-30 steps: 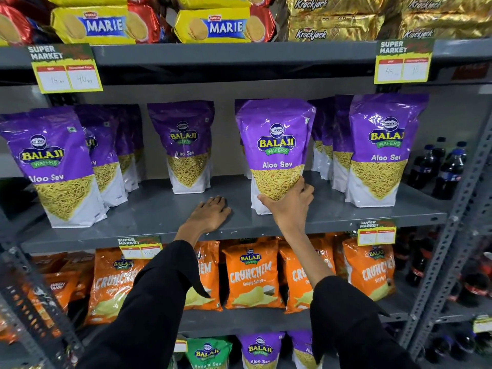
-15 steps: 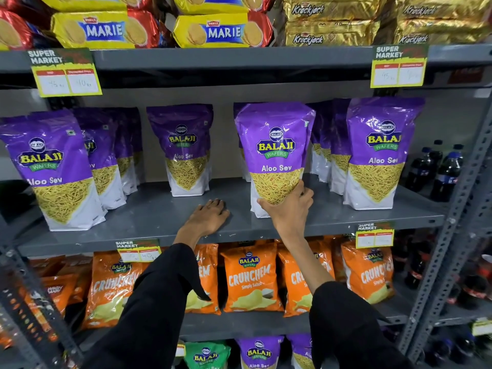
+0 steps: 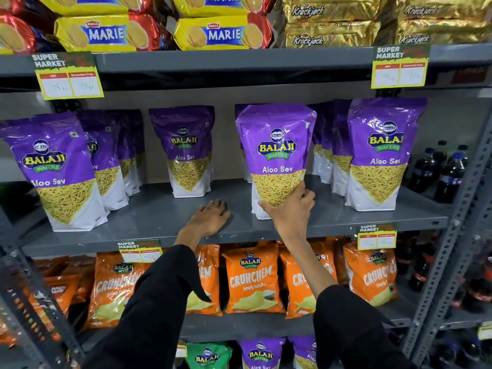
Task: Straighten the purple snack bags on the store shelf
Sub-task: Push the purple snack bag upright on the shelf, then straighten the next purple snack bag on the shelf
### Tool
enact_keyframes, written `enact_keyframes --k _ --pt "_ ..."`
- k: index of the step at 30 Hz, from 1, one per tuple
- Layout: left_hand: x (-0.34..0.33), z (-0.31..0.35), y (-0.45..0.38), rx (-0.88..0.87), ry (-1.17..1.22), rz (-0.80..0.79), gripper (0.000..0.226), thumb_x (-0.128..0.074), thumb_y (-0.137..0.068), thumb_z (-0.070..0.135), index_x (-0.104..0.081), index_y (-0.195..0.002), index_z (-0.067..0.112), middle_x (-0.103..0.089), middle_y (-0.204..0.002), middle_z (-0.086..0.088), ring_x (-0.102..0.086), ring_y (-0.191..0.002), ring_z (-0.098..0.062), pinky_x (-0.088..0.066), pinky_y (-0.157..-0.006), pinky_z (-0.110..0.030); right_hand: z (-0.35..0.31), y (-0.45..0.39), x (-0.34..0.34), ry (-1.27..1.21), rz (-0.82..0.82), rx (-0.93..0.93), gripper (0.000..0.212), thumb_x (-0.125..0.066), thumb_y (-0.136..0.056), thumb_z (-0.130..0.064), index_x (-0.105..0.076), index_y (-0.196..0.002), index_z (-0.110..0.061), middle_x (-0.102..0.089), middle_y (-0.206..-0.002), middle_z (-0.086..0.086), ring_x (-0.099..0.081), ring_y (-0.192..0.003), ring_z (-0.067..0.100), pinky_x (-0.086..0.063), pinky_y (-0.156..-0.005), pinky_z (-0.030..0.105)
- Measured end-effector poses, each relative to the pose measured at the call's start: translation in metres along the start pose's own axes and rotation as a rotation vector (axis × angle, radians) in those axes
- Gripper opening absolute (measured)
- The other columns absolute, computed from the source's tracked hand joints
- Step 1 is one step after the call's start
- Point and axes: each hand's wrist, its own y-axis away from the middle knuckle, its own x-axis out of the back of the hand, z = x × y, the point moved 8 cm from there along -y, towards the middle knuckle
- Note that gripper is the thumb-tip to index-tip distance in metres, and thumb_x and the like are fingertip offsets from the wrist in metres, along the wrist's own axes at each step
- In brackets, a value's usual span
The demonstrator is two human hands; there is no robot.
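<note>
Right hand [image 3: 288, 209] clamped round base of glossy purple Aloo Sev pouch [image 3: 275, 155], upright mid grey metal shelf [image 3: 159, 222]. Left hand [image 3: 210, 218] flat, empty, on shelf. My worry: low grip, tall bag, could tip forward off edge.

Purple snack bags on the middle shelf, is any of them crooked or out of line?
Yes. The far-left bag leans left. The lone bag sits back behind the front row. The right hand grips the upright middle bag.
</note>
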Motion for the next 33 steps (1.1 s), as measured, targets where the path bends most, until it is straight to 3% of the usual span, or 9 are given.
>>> enact_keyframes --k 4,9,11,14,18,22,27,30,33 --pt "0.000 0.000 0.002 0.002 0.005 0.001 0.063 -0.021 -0.105 0.046 -0.018 -0.158 0.014 -0.013 -0.168 -0.008 -0.011 -0.155 -0.024 -0.010 -0.126 -0.043 0.005 0.015 0.005 -0.027 0.019 -0.007 0.125 -0.079 -0.064 -0.071 -0.017 -0.154 -0.008 -0.035 -0.145 0.017 -0.037 -0.135 0.033 -0.045 -0.104 0.049" --pt "0.009 -0.001 0.015 0.037 0.039 0.096 0.062 -0.028 -0.104 0.048 -0.028 -0.155 0.014 -0.024 -0.165 -0.008 -0.026 -0.150 -0.028 -0.015 -0.123 -0.045 -0.015 0.062 0.016 -0.190 0.161 0.246 0.070 -0.070 -0.089 -0.049 -0.040 -0.142 -0.013 -0.044 -0.137 0.008 -0.049 -0.126 0.025 -0.051 -0.098 0.045" --pt "0.012 -0.015 0.023 0.060 0.074 0.149 0.063 -0.027 -0.103 0.049 -0.024 -0.156 0.014 -0.018 -0.167 -0.007 -0.019 -0.153 -0.026 -0.010 -0.125 -0.046 -0.034 0.076 0.010 -0.213 0.185 0.353 0.054 -0.068 -0.093 -0.038 -0.049 -0.134 -0.011 -0.049 -0.131 0.008 -0.051 -0.123 0.023 -0.050 -0.098 0.042" --pt "0.018 -0.049 0.038 0.055 0.103 0.153 0.064 -0.027 -0.104 0.047 -0.020 -0.158 0.013 -0.012 -0.168 -0.005 -0.009 -0.156 -0.021 -0.007 -0.126 -0.044 -0.069 0.089 -0.016 -0.247 0.105 0.429 0.046 -0.066 -0.094 -0.032 -0.050 -0.133 -0.012 -0.051 -0.130 0.005 -0.050 -0.123 0.020 -0.048 -0.102 0.037" --pt "0.039 -0.114 0.055 0.063 0.075 0.180 0.061 -0.029 -0.105 0.045 -0.026 -0.155 0.011 -0.020 -0.166 -0.009 -0.014 -0.155 -0.023 -0.008 -0.124 -0.043 -0.111 0.085 -0.082 -0.245 -0.072 0.367 0.063 -0.066 -0.091 -0.039 -0.043 -0.142 -0.011 -0.048 -0.139 0.007 -0.046 -0.131 0.023 -0.041 -0.109 0.035" --pt "0.046 -0.171 0.056 0.072 0.018 0.149 0.058 -0.030 -0.104 0.043 -0.028 -0.154 0.013 -0.020 -0.166 -0.008 -0.016 -0.154 -0.023 -0.010 -0.124 -0.045 -0.142 0.067 -0.155 -0.259 -0.252 0.163 0.092 -0.075 -0.083 -0.043 -0.028 -0.152 -0.004 -0.038 -0.150 0.016 -0.038 -0.139 0.032 -0.041 -0.108 0.044" --pt "0.057 -0.190 0.055 0.038 0.022 0.100 0.062 -0.028 -0.106 0.041 -0.018 -0.157 0.009 -0.012 -0.168 -0.010 -0.010 -0.156 -0.024 -0.009 -0.126 -0.045 -0.161 0.039 -0.220 -0.230 -0.300 -0.013 0.106 -0.086 -0.071 -0.045 -0.030 -0.146 0.006 -0.038 -0.145 0.028 -0.035 -0.138 0.043 -0.037 -0.108 0.046" --pt "0.054 -0.199 0.053 0.019 0.031 0.045 0.063 -0.026 -0.106 0.040 -0.015 -0.158 0.006 -0.010 -0.168 -0.012 -0.008 -0.156 -0.024 -0.007 -0.126 -0.045 -0.162 0.024 -0.259 -0.150 -0.284 -0.058 0.126 -0.080 -0.055 -0.073 -0.032 -0.146 -0.001 -0.044 -0.141 0.022 -0.043 -0.133 0.041 -0.047 -0.104 0.047" --pt "0.048 -0.210 0.050 0.014 0.024 0.033 0.062 -0.024 -0.106 0.038 -0.014 -0.158 0.004 -0.009 -0.168 -0.013 -0.008 -0.156 -0.025 -0.006 -0.126 -0.046 -0.170 0.021 -0.271 -0.103 -0.243 -0.097 0.133 -0.087 -0.057 -0.060 -0.018 -0.152 0.003 -0.033 -0.150 0.025 -0.038 -0.138 0.042 -0.044 -0.106 0.052"
